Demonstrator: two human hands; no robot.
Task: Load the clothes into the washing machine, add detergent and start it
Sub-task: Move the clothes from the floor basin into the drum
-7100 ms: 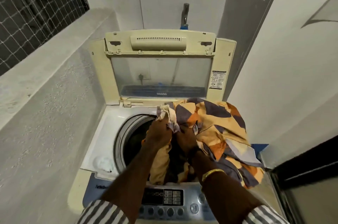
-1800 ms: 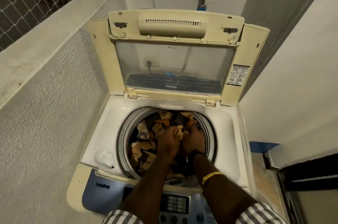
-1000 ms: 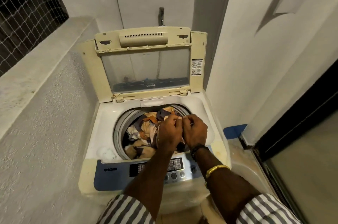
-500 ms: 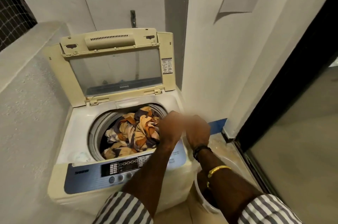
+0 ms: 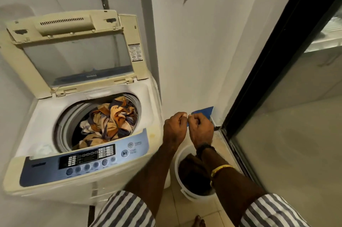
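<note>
Both hands have left the drum and now sit right of it, above the bucket (image 5: 177, 156): left hand (image 5: 174, 128) and right hand (image 5: 200, 129) curled, visibly empty, likely reaching for more laundry. Clothes (image 5: 111, 121) lie in the washer (image 5: 120, 173), lid (image 5: 74, 56) propped open for loading

Both arms (image 5: 149, 169) reach forward, side by side. The left hand (image 5: 174, 128) and the right hand (image 5: 200, 128) are close together. Their fingers (image 5: 180, 116) are curled in like loose fists, and the hands almost touch.
</note>
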